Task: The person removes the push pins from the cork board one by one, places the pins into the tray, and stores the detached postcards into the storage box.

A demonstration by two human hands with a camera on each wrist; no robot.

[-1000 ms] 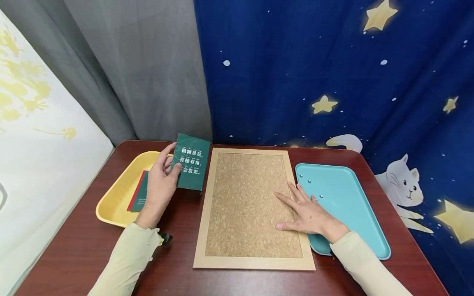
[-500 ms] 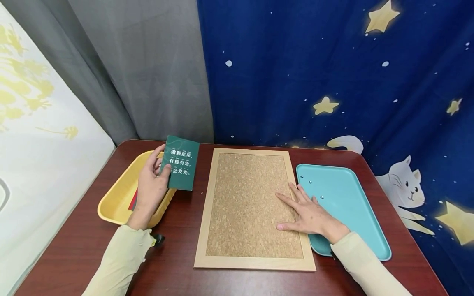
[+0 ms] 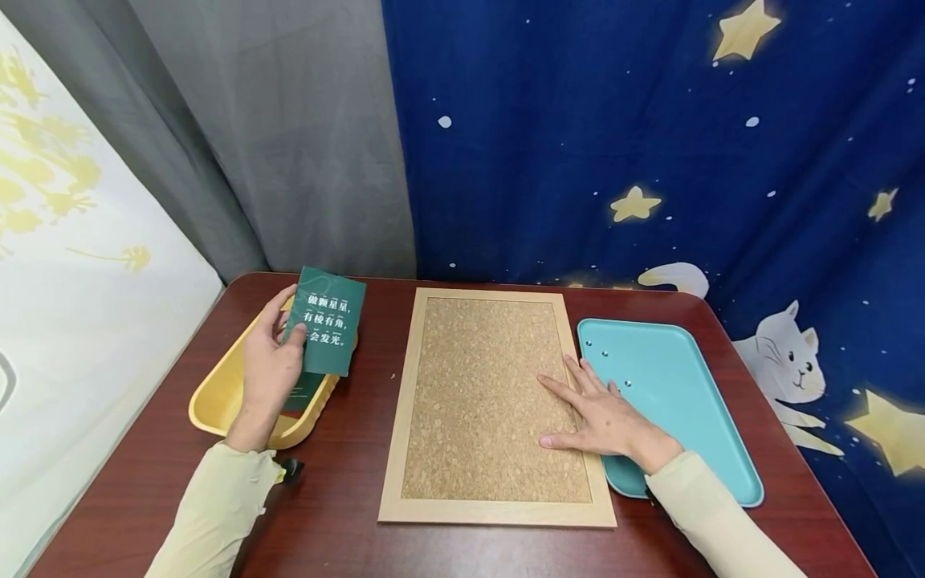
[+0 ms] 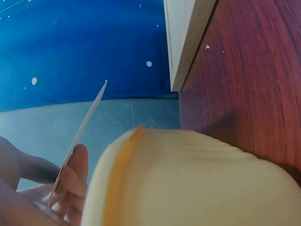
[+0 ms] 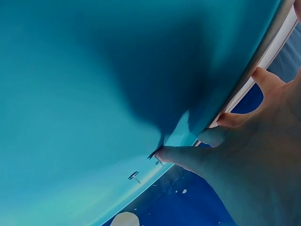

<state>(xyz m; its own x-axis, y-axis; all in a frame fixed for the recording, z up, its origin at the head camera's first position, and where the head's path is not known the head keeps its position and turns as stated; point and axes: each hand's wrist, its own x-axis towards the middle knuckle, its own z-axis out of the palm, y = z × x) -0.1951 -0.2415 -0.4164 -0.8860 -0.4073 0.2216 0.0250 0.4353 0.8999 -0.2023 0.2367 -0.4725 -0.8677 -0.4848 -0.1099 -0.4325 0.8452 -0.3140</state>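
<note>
The left hand (image 3: 266, 371) is pinching an upright green card (image 3: 325, 321) above the yellow tray (image 3: 217, 397) at centre left, while the right hand (image 3: 603, 417) is lying flat and open on the cork board (image 3: 484, 401).

Head view looks down over table (image 3: 347, 530); wrist views sit close, low; all share trays' edges.

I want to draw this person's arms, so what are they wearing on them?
Both arms wear long, pale cream-yellow sleeves of soft fabric that reach to the wrists. The left hand and right hand are bare: no gloves, and no rings or watch that I can see. A small black thing peeks out under the left sleeve's cuff; a dark bit shows under the right cuff too.
</note>
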